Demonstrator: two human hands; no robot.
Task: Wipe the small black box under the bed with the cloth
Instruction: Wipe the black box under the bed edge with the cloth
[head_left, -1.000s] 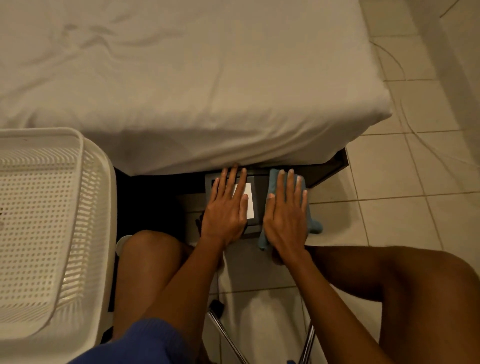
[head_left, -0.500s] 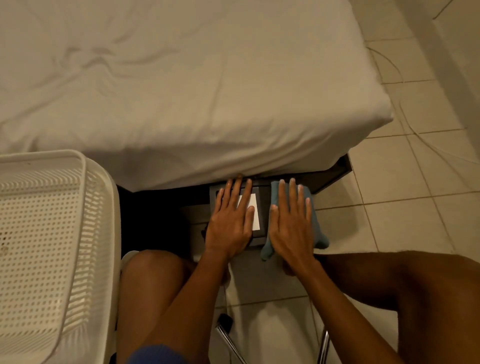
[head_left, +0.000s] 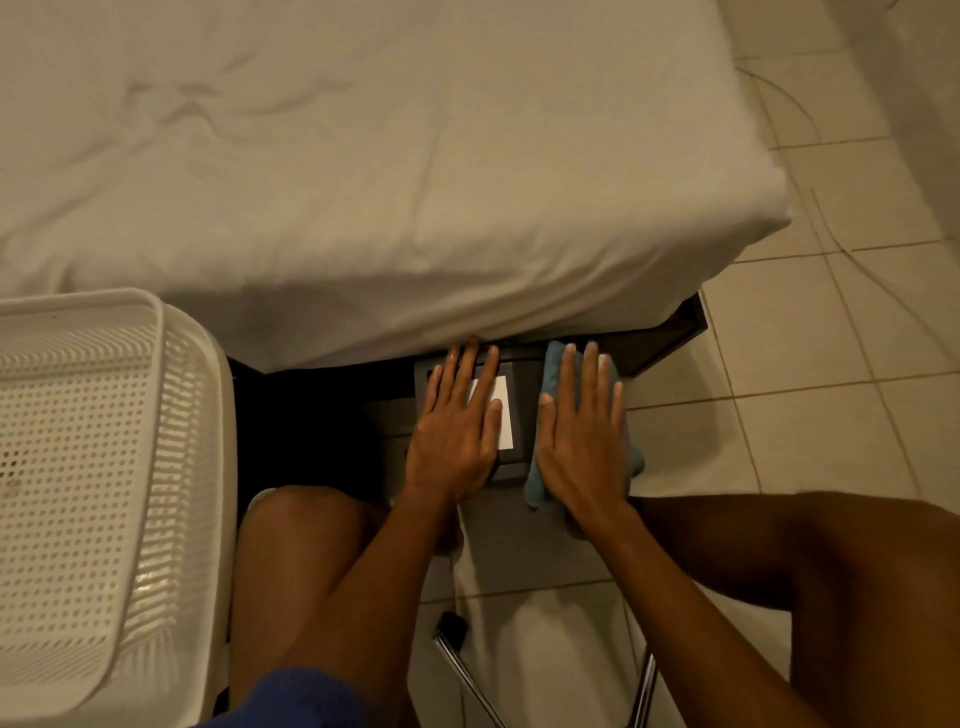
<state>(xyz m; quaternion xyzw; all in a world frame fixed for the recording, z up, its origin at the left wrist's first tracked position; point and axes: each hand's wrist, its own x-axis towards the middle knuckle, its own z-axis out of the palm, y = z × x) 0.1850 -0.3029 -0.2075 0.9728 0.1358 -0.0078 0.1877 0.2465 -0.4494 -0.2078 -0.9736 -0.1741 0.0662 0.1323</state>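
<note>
The small black box (head_left: 522, 410), with a white label on top, sticks out from under the bed's edge on the tiled floor. My left hand (head_left: 457, 421) lies flat on its left part, fingers spread, holding nothing. My right hand (head_left: 582, 436) presses flat on a blue cloth (head_left: 550, 374) that covers the box's right side. The cloth shows past my fingertips and at the heel of my palm. The far end of the box is hidden under the bed.
The bed (head_left: 415, 182) with a white sheet fills the top of the view, its dark frame (head_left: 670, 338) showing at the right corner. A white perforated plastic basket (head_left: 104, 467) stands at left. My bare knees flank the box. Chrome chair legs (head_left: 467, 670) show below.
Both hands stay flat on the box and cloth in the same pose. The camera has shifted, so the scene sits a little lower in view.
</note>
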